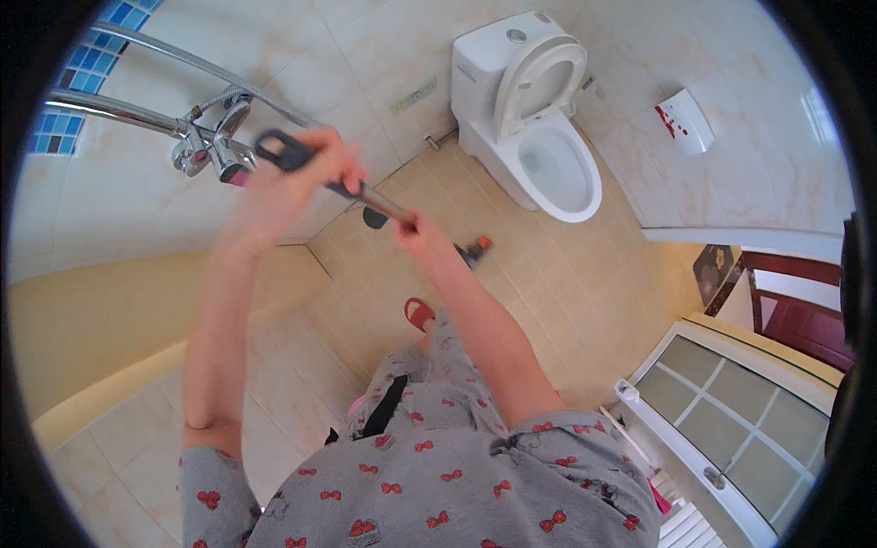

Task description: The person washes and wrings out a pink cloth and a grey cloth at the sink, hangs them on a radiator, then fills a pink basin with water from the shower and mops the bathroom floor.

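My left hand [327,161], blurred by motion, grips the dark plastic upper end of a long handle [284,152], which ends in a hanging loop. Lower down, my right hand [416,231] is closed around the metal shaft [380,203] of this handle. Just past my right forearm, a dark tool head with an orange part [479,245] shows blurred near the tiled floor [548,294]; whether it joins the shaft is hidden by my arm.
A white toilet [562,168] with its lid raised stands ahead. Chrome shower fittings [212,140] are on the left wall, near my left hand. A paper holder [687,123] hangs on the right wall. At lower right is a glazed door [719,411], with a red chair [798,322] beyond the doorway.
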The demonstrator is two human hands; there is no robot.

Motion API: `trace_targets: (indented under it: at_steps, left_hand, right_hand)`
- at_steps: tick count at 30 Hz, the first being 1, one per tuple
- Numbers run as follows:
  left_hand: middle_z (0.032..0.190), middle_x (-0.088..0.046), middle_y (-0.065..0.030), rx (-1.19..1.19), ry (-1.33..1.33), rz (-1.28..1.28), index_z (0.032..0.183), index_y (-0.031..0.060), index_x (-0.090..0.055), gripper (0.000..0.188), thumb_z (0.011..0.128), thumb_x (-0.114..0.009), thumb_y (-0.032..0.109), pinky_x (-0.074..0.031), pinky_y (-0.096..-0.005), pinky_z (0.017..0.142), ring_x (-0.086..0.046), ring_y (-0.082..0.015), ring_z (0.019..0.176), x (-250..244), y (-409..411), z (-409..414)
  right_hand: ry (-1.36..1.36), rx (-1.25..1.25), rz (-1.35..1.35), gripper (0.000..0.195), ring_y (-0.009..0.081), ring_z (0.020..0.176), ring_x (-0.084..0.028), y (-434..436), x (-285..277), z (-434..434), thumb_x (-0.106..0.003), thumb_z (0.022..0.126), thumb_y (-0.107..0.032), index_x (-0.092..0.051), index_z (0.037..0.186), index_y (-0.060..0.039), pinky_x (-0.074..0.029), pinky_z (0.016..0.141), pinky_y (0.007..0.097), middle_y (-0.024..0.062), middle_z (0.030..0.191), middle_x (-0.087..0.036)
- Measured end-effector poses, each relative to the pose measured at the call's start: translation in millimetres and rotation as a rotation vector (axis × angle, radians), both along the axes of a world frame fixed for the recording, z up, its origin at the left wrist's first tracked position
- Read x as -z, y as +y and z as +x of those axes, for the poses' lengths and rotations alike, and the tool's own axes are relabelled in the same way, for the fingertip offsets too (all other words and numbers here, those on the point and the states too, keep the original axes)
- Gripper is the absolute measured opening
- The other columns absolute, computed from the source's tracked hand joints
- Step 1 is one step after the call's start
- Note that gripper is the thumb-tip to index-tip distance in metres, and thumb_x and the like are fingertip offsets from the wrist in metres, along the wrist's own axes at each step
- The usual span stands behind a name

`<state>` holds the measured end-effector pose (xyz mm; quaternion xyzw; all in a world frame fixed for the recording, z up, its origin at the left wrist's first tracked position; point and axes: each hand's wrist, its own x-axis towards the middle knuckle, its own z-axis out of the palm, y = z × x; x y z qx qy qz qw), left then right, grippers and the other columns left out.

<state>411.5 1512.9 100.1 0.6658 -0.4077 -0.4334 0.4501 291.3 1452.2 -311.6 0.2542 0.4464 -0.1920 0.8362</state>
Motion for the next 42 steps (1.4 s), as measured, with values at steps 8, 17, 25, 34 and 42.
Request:
trace_targets:
  at_steps: [8,17,25,34,42]
  left_hand:
    - [0.078,-0.064,-0.0034,-0.161,-0.326,0.054,0.073,0.0096,-0.054,0.030,0.090,-0.059,0.034,-0.046,-0.0312,0.075,-0.062,-0.0145,0.093,-50.8,-20.7,-15.9]
    - [0.077,-0.060,-0.0114,-0.171,-0.021,-0.118,0.073,0.0100,-0.043,0.042,0.089,-0.059,0.045,-0.041,-0.0453,0.093,-0.060,-0.0299,0.097,-50.3,1.1,-72.8]
    - [0.098,-0.066,-0.0124,-0.284,0.389,-0.108,0.083,0.0105,-0.047,0.030,0.097,-0.050,0.036,-0.038,-0.0478,0.098,-0.057,-0.0295,0.109,91.6,-53.1,-216.2]
    - [0.122,-0.058,-0.0049,-0.127,0.398,-0.079,0.096,0.0061,-0.057,0.008,0.091,-0.060,0.011,-0.043,-0.0249,0.083,-0.052,-0.0086,0.095,174.7,-147.2,-398.2]
    - [0.115,-0.061,-0.0051,-0.315,0.483,-0.055,0.093,0.0047,-0.059,0.014,0.092,-0.060,0.018,-0.043,-0.0246,0.082,-0.052,-0.0084,0.093,173.8,-55.8,-329.4]
  right_hand:
    - [-0.105,-0.066,0.080,0.004,0.0155,0.066,-0.055,-44.0,-106.2,97.3,-0.052,0.088,-0.005,-0.056,0.088,-0.0041,-0.053,0.060,0.0307,0.0045,0.078,-0.057]
    - [-0.144,-0.320,-0.004,0.012,0.0276,0.093,-0.062,-36.2,-129.2,-57.8,-0.050,0.091,-0.009,-0.054,0.098,0.0003,-0.053,0.087,0.0402,0.0127,0.096,-0.060]
    - [0.233,-0.486,-0.172,0.016,0.0287,0.090,-0.062,-173.8,-48.5,-282.7,-0.051,0.088,-0.008,-0.062,0.088,0.0038,-0.055,0.082,0.0421,0.0176,0.095,-0.062]
    - [0.697,-0.553,-0.546,0.018,0.0249,0.064,-0.057,-312.5,17.1,-419.9,-0.049,0.087,-0.016,-0.057,0.080,-0.0017,-0.052,0.058,0.0388,0.0135,0.075,-0.058]
    - [0.588,-0.846,-0.464,0.021,0.0220,0.060,-0.056,-203.3,94.7,-386.3,-0.048,0.085,-0.018,-0.060,0.076,-0.0028,-0.049,0.049,0.0325,0.0112,0.068,-0.056]
